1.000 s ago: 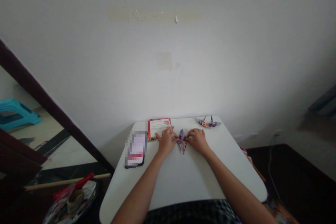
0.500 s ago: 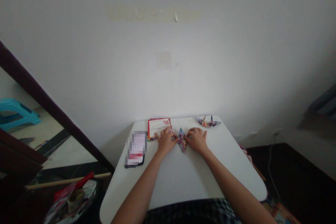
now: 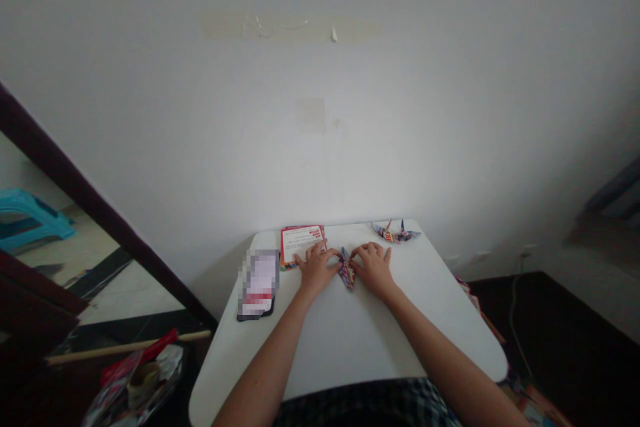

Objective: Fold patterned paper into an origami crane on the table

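Observation:
Between my hands is a small folded paper piece (image 3: 347,272), patterned in several colours and pointed at both ends. From its left side my left hand (image 3: 317,269) pinches it with thumb and fingertips. On its right, my right hand (image 3: 373,267) grips the other edge, fingers curled and partly hiding it. Near the far right corner of the white table (image 3: 345,347) rests a folded paper crane (image 3: 397,233) in similar printed paper. A stack of printed cards (image 3: 296,245) lies just beyond my left hand.
A phone (image 3: 259,283), its screen blurred, lies at the table's left. Behind the table stands a white wall (image 3: 310,173). To the left are a dark-framed mirror (image 3: 115,227) and, on the floor, a bag-lined bin (image 3: 143,383).
My fingers have shifted slightly along the folded paper, and its far tip looks lower and more pressed in. The crane, cards and phone stay put.

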### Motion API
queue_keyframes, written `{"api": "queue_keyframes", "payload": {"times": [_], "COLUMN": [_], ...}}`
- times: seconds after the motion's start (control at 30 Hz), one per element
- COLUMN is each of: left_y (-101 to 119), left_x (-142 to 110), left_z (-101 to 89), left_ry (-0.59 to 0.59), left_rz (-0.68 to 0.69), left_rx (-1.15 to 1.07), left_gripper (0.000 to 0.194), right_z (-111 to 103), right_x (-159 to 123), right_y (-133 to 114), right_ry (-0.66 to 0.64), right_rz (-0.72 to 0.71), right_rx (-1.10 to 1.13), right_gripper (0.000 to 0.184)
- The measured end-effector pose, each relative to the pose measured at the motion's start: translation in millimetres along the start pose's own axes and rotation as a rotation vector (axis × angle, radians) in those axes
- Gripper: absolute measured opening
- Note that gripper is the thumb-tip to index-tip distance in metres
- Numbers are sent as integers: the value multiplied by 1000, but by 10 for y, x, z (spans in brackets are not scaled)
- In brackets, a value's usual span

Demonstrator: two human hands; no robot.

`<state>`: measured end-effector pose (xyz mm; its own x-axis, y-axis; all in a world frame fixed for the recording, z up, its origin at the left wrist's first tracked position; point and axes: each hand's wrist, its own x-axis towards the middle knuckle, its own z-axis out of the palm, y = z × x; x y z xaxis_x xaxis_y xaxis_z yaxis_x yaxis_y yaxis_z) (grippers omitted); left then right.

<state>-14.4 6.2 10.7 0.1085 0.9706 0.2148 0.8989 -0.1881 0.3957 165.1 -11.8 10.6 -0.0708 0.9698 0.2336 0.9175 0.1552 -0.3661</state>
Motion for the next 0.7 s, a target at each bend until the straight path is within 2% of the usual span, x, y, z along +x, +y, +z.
{"api": "queue_keyframes", "payload": {"times": [0.2, 0.47, 0.7], "left_y": [36, 63, 114], "left_x": [-15, -49, -86], "left_z": [-29, -48, -86], "left_ry": [14, 7, -1], "left_rz": [2, 8, 4], "left_rx": [-24, 20, 59], "left_gripper": [15, 17, 17], "right_z": [-13, 26, -32], "right_x": [13, 45, 25], "right_y": [21, 16, -35], "right_ry": [-11, 6, -11], "right_rz": [-11, 50, 64], "right_rx": [62, 102, 75], "right_gripper": [20, 17, 18]}}
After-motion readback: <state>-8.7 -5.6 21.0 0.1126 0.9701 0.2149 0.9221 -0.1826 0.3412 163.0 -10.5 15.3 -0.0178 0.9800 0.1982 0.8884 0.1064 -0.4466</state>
